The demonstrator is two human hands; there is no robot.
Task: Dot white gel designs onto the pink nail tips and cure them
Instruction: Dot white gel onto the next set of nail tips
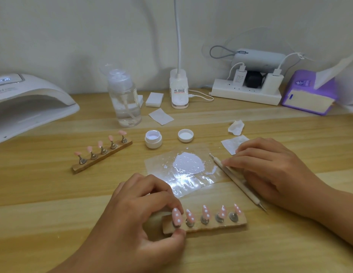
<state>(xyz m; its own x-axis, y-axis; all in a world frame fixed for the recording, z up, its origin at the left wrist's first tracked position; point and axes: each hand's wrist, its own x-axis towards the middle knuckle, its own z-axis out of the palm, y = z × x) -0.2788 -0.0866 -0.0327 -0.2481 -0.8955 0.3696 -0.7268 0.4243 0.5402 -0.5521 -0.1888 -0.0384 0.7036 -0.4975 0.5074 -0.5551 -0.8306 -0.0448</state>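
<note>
The left hand (144,209) pinches the left end of the near wooden strip (239,223), thumb on the front edge and curled fingers behind. The strip's long axis runs away to the right of that grip. On it five pink nail tips (206,212) stand tilted on small metal pegs, each glossy, tapered and carrying white dots. By the look of it this set is ready to cure. The curing lamp (24,101), a smooth white arched shell with its mouth facing the work, sits well up and to the left of the grip, so the holding hand is the nearer one to carry the strip there, probably end first. Between grip and lamp lies a second strip (116,148), set on a diagonal, whose pink tips (100,143) show no dots that I can make out. Just beyond the grip, a crinkled clear film (156,164) holds a puddle of white gel (188,162), with the open gel jar (153,138) and its lid (185,135) further back. To the right, the slim dotting tool (238,184) lies slantwise on the table (53,194). The right hand (274,170) has outstretched fingertips touching it. Whether the thumb closes on it cannot be told.
</note>
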